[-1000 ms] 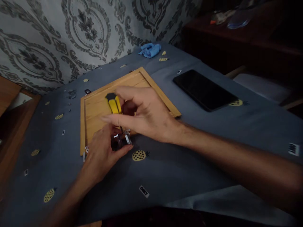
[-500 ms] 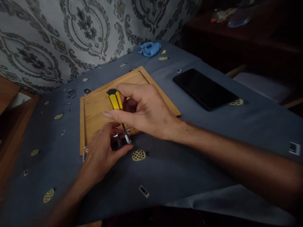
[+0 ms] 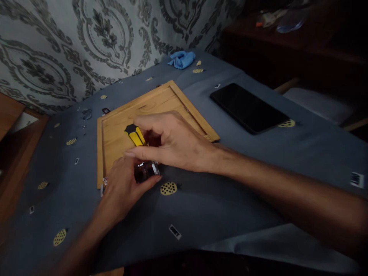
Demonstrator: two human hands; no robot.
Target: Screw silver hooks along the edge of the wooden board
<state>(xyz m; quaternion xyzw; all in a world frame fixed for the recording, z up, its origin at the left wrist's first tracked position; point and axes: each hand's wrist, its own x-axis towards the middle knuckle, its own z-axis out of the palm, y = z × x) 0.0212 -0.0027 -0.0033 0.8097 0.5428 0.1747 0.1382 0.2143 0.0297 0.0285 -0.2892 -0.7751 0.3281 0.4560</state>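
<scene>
Hands close together, just left of centre: right hand (image 3: pixel 175 142) pinches a yellow-handled tool (image 3: pixel 136 137), butt tilted up-left, while left hand (image 3: pixel 122 182) grips a small shiny fitting (image 3: pixel 154 169) by the near edge of the wooden panel (image 3: pixel 152 105), presumably to steady it.

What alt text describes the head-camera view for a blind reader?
A person's right-hand grip holds a yellow-and-black screwdriver above a small metal fitting; their left-hand grip holds the fitting by a wooden panel's near edge. A black smartphone lies to the right.
</scene>
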